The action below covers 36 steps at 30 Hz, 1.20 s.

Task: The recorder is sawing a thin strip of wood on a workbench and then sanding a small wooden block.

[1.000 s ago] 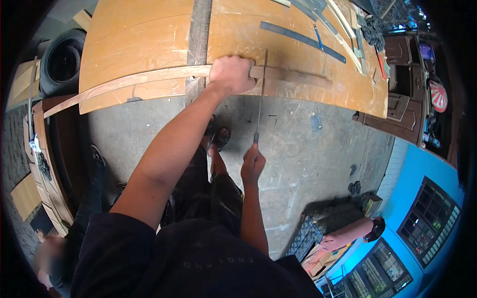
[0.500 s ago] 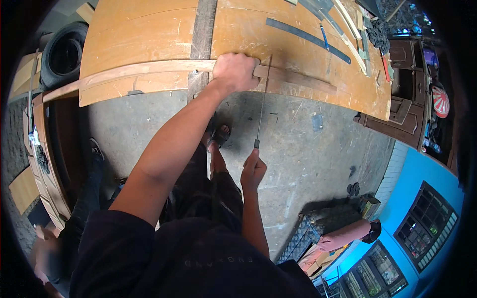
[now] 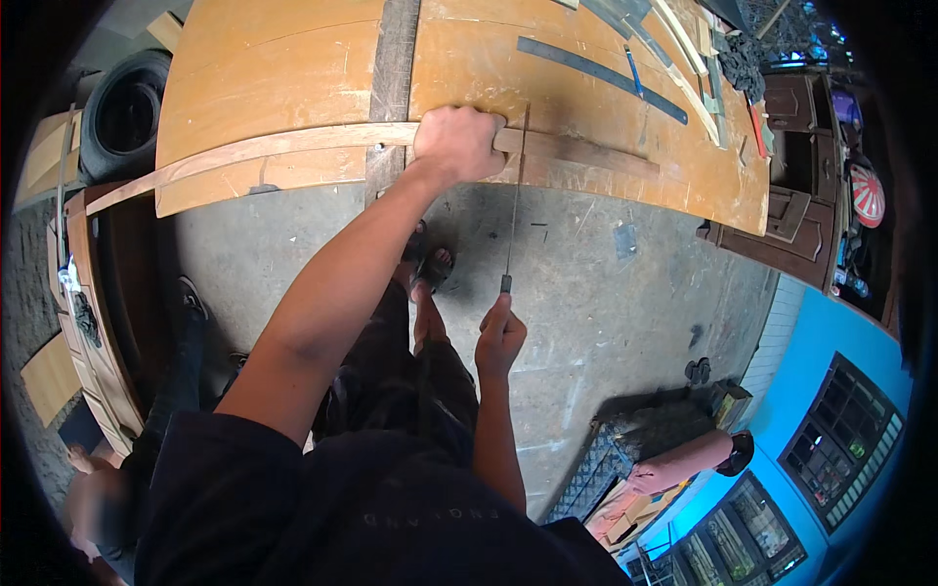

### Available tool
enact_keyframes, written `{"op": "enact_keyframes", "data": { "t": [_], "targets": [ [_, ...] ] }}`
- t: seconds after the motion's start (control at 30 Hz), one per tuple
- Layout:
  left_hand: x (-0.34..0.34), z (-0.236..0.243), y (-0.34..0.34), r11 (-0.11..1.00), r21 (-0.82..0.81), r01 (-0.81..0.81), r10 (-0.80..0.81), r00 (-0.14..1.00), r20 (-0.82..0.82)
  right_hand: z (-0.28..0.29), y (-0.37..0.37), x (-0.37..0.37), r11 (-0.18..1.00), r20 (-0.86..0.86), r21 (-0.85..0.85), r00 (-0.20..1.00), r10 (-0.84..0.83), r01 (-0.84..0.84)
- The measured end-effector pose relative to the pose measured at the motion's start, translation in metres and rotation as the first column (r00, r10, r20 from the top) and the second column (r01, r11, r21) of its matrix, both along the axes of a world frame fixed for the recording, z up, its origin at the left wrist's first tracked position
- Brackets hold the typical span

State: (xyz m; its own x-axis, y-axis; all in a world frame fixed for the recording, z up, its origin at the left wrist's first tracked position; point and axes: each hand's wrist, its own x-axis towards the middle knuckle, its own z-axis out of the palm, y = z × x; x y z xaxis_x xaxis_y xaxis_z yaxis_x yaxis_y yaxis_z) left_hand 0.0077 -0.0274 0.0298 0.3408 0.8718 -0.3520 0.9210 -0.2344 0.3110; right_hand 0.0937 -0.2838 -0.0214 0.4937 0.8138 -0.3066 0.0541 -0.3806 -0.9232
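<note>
A long thin wooden strip [image 3: 283, 144] lies along the near edge of the wooden worktable [image 3: 264, 59]. My left hand [image 3: 457, 143] is closed over the strip and presses it down on the tabletop. In my right hand [image 3: 500, 338], lower down and in front of the table, is the handle of a thin-bladed saw [image 3: 515, 210]. The narrow blade points away from me and crosses the strip just right of my left hand. Whether its teeth have cut into the wood is too fine to make out.
A dark flat bar [image 3: 601, 78], a blue pen [image 3: 634, 70] and several wood offcuts lie on the table's right. A tyre [image 3: 122, 107] stands at the left. Dark wooden furniture [image 3: 777, 230] is at the right. Another person [image 3: 107, 498] is at lower left.
The saw blade has swung slightly, its far tip a little further left. My left hand stays on the strip; the whole view has shifted slightly.
</note>
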Motion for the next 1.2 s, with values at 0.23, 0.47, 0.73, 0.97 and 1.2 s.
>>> {"op": "enact_keyframes", "data": {
  "t": [0.23,0.47,0.73,0.97,1.2],
  "targets": [
    [0.011,-0.001,-0.001,0.998,0.016,0.052,-0.053,0.998,0.024,0.000,0.136,0.026,1.000,-0.004,-0.013,1.000,0.028,-0.028],
    [0.003,0.002,0.001,1.000,0.011,0.004,-0.005,1.000,0.029,-0.029,-0.017,-0.002,0.998,-0.020,0.055,1.000,0.019,-0.018],
    [0.009,0.002,-0.004,0.999,0.025,0.045,-0.046,0.999,0.011,0.003,0.104,0.020,0.998,0.119,0.024,0.991,0.057,-0.060],
    [0.008,-0.002,-0.002,0.999,0.039,-0.006,0.006,1.000,0.000,-0.027,0.005,0.004,1.000,0.054,-0.004,0.998,0.029,-0.029],
    [0.002,0.006,-0.004,0.999,0.032,0.041,-0.040,0.999,-0.017,-0.013,0.013,0.003,0.993,0.011,-0.112,0.999,0.030,-0.029]
  ]
}}
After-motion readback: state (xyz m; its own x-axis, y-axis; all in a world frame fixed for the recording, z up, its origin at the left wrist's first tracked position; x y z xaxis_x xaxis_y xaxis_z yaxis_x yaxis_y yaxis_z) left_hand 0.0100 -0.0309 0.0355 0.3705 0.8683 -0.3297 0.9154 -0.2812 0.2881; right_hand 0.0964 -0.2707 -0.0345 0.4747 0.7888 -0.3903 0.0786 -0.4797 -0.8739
